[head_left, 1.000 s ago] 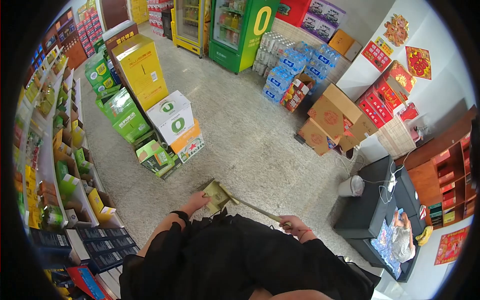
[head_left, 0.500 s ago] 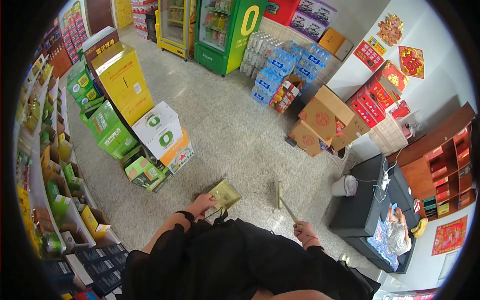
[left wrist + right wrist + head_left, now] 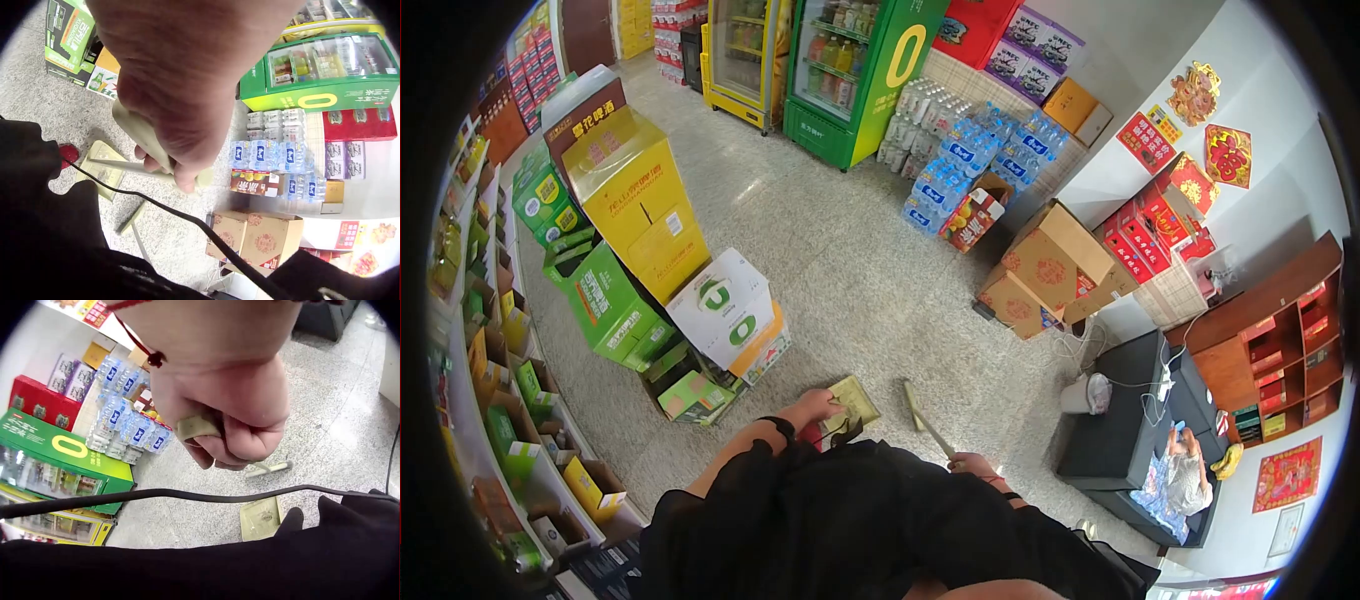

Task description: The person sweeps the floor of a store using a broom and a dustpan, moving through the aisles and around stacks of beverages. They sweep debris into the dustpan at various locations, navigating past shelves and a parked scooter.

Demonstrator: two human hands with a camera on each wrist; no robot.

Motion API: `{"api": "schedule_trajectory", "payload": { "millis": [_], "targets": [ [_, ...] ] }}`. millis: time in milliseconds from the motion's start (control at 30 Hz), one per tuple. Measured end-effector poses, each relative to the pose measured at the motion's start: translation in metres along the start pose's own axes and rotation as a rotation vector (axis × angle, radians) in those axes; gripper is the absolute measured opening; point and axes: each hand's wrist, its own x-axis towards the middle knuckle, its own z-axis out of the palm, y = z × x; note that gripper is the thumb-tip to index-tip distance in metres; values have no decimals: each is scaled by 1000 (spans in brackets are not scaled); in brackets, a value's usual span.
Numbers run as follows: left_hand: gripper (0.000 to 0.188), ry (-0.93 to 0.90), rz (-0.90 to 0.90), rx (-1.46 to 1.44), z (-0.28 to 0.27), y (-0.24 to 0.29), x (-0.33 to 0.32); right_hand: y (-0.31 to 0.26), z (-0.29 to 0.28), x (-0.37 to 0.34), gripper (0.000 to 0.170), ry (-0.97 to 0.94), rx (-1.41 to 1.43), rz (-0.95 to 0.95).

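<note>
My left hand (image 3: 818, 404) grips the handle of a pale yellow-green dustpan (image 3: 857, 402), its fingers curled round the grip (image 3: 142, 132) in the left wrist view. The pan lies low at the floor in front of my body, with some dark specks visible inside it in the right wrist view. In my right hand (image 3: 973, 464) is the handle of a broom (image 3: 930, 430), whose end (image 3: 199, 427) pokes out of the fist. The narrow broom head (image 3: 270, 469) is down at the floor, a short way right of the dustpan and apart from it.
Stacked drink cartons (image 3: 722, 310) stand ahead on the left, beside long shelves (image 3: 530, 430). Open cardboard boxes (image 3: 1040, 265) and bottled-water packs (image 3: 945, 185) line the right side. A white bin (image 3: 1083, 394) stands by a dark sofa (image 3: 1105, 420) with a person on it.
The broom head was over the dustpan, then swung off to the right with my right hand. Now it has come partway back left, closer to the pan. The left hand keeps its hold.
</note>
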Motion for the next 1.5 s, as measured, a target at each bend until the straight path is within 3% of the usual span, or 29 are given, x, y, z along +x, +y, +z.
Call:
{"api": "schedule_trajectory", "payload": {
  "millis": [67, 167, 233, 333, 367, 467, 700, 767, 1000, 1067, 1133, 1200, 1267, 1300, 1333, 1400, 1500],
  "targets": [
    [48, 20, 35, 66, -13, -6, 6, -6, 27, -12, 9, 45, -86, -23],
    [51, 53, 61, 66, -35, -11, 17, -12, 41, 2, 9, -115, 8, -17],
    [53, 39, 50, 77, -48, -15, 19, -28, 61, -15, 20, -197, 44, -37],
    [54, 107, 56, 74, -70, -17, 23, -42, 83, -22, 29, -119, -31, -63],
    [54, 64, -13, 37, -78, -15, 22, -41, 72, -6, 35, -192, 18, -47],
    [54, 95, -28, -111, -81, -34, 33, -52, 76, -23, 35, -103, 95, -92],
    [51, 182, -13, -125, -100, -24, 34, -77, 25, -15, 25, -100, 312, -169],
    [48, 185, -114, -85, -110, -12, 35, -89, 8, 3, 15, -50, 354, -199],
    [44, 242, -203, -185, -109, -9, 62, -151, -5, 81, 9, 60, 347, -157],
    [38, 292, -135, -140, -108, -9, 77, -172, 1, 92, 11, 39, 356, -144],
    [40, 250, -191, -117, -124, 28, 76, -190, 7, 98, 11, 124, 118, -123],
    [43, 190, -244, -93, -126, 40, 91, -205, -5, 108, 13, 13, 73, -98],
    [41, 224, -270, -199, -109, 26, 123, -219, -11, 102, 15, -136, -845, -674],
    [41, 226, -269, -193, -112, 35, 131, -228, -15, 106, 13, -209, -868, -706],
    [41, 208, -272, -194, -111, 46, 139, -240, -17, 111, 13, -211, -868, -707],
    [41, 191, -286, -202, -107, 64, 152, -266, -14, 116, 10, -160, -547, -217],
    [44, 140, -279, -58, -103, 85, 172, -300, -16, 125, 17, -296, -458, -79]
  ]
}}
